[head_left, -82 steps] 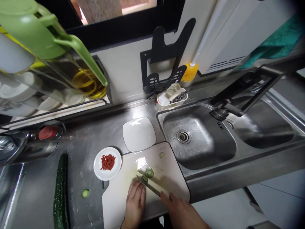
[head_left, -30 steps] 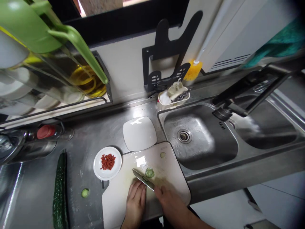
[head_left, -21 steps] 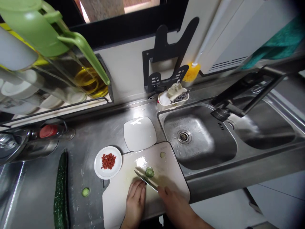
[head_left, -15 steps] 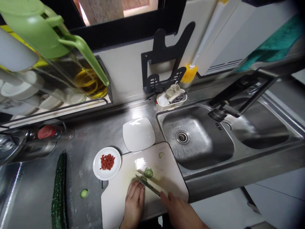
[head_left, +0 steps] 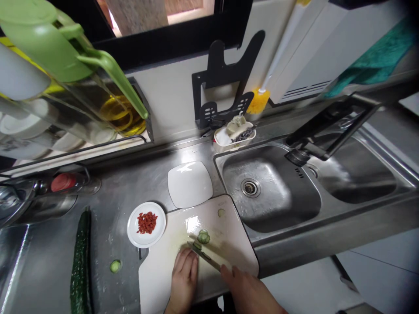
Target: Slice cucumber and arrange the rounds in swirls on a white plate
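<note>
My right hand (head_left: 242, 285) grips a knife (head_left: 211, 261) by its handle, which is mostly hidden. The blade points up and left over the white cutting board (head_left: 153, 272), its tip close to my left fingertips. Green-edged cucumber slices (head_left: 197, 246) lie along the blade. My left hand (head_left: 185, 275) rests on the board with its fingers curled and pressed together; whatever is under them is hidden. Just beyond the blade sits a small cluster of cucumber slices (head_left: 203, 237). One thin pale slice (head_left: 221, 213) lies near the board's far right corner.
A white plate of chopped red pieces (head_left: 132, 224) overlaps the board's left edge. Behind the board stands a square white plate (head_left: 190, 185). A whole cucumber (head_left: 80, 261) and a cut end (head_left: 115, 266) lie leftward. The double sink (head_left: 271, 192) and black faucet (head_left: 304, 155) are to the right.
The knife blade has shifted slightly, and the slices along it show more plainly. Both hands stay almost where they were.
</note>
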Tool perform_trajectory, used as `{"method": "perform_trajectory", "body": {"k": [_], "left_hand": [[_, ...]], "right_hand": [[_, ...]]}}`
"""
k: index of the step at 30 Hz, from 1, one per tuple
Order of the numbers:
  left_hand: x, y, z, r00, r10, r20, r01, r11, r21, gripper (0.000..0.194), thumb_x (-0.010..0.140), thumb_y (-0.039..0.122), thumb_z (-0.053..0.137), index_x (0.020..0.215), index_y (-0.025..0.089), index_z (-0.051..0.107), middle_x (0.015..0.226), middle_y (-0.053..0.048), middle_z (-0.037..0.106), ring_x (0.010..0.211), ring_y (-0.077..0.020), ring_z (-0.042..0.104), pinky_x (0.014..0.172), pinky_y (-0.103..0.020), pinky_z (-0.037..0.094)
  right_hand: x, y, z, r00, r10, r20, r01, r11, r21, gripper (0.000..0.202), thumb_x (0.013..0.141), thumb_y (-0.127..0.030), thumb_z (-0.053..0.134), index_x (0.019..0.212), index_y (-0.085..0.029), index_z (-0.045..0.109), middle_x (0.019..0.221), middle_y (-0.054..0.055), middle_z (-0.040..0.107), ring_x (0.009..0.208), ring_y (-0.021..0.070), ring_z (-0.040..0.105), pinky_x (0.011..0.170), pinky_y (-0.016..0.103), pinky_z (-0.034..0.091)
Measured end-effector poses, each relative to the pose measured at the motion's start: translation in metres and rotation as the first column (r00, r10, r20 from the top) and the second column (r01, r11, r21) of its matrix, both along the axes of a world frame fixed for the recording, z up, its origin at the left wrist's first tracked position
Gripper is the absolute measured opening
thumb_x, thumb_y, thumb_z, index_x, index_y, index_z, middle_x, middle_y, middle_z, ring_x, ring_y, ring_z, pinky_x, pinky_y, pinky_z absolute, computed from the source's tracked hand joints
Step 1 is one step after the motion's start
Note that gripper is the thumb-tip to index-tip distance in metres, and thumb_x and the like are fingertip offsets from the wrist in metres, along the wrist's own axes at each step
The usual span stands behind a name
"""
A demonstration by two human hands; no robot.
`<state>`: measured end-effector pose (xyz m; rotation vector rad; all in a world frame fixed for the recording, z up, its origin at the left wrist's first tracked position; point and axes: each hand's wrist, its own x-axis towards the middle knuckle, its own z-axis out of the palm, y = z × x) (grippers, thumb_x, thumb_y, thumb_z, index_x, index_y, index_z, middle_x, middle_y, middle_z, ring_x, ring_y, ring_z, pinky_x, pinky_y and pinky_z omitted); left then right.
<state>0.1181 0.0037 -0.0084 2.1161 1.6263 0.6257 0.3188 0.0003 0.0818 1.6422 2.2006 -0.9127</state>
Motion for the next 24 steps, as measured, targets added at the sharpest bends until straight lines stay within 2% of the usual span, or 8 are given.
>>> {"method": "perform_trajectory", "body": {"k": [5,13,24], "left_hand": [[0.001,0.001,0.001,1.0,0.009,0.014,-0.009,1.0,0.017,0.024,0.09,0.018,0.042,0.1,0.018,0.064,0.101,-0.006,0.068,0.1,-0.0188,0.062,0.095,-0.039,0.05],[-0.001,0.001,0.0,1.0,-0.009,-0.003,0.009,1.0,0.01,0.023,0.09,0.018,0.043,0.1,0.017,0.063,0.101,-0.006,0.068,0.1,-0.0188,0.062,0.095,-0.04,0.05],[0.0,0.002,0.002,1.0,0.0,-0.015,0.0,0.999,0.032,0.022,0.09,0.017,0.043,0.097,0.018,0.064,0.1,-0.004,0.069,0.098,-0.0179,0.063,0.092,-0.037,0.052]], "right_hand": [[-0.002,0.0,-0.002,1.0,-0.002,-0.013,0.002,0.998,0.057,0.041,0.072,0.006,0.039,0.101,-0.019,0.054,0.076,0.003,0.064,0.06,0.0156,0.062,0.05,0.023,0.034],[-0.005,0.006,0.0,0.998,0.063,0.03,-0.064,0.997,0.037,0.043,0.07,0.007,0.037,0.099,-0.019,0.055,0.074,0.002,0.065,0.06,0.0165,0.061,0.049,0.024,0.033],[-0.012,0.018,0.004,0.998,0.041,0.043,-0.04,0.999,-0.019,0.041,0.072,0.006,0.039,0.099,-0.019,0.057,0.076,0.003,0.066,0.063,0.0153,0.063,0.05,0.022,0.035]]}}
